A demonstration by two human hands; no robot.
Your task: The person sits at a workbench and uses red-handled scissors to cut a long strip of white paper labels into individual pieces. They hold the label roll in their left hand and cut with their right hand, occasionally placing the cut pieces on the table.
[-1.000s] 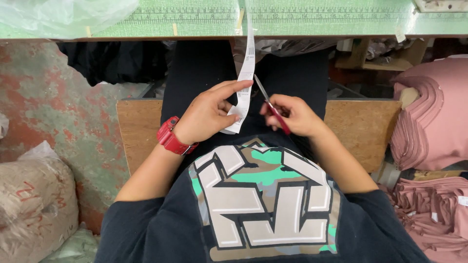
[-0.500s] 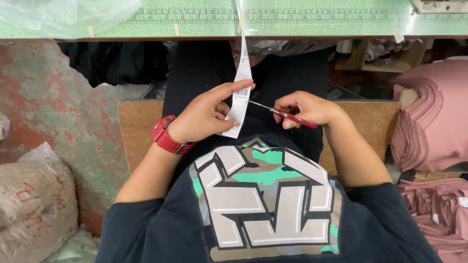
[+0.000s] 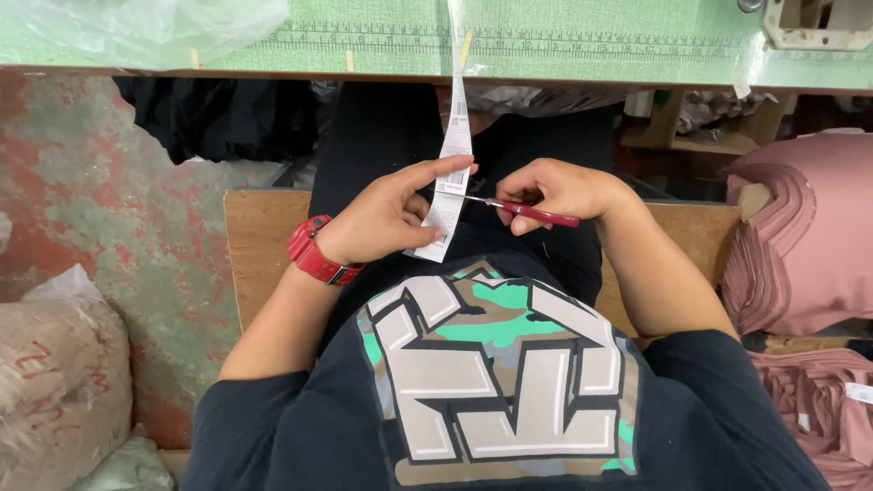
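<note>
Above the lap, left hand point(image 3: 382, 218) pinches the white label strip point(image 3: 452, 173) taut for cutting; right hand point(image 3: 555, 191) grips red-handled snips point(image 3: 518, 209), blades apparently meeting the strip's edge.

The top of the paper strip point(image 3: 456, 136) runs off the upper edge of the frame. The left hand point(image 3: 386, 218) hides part of the strip. The right hand point(image 3: 555, 191) hides the snips' point(image 3: 518, 209) handle. The print on the strip is too small to tell.
</note>
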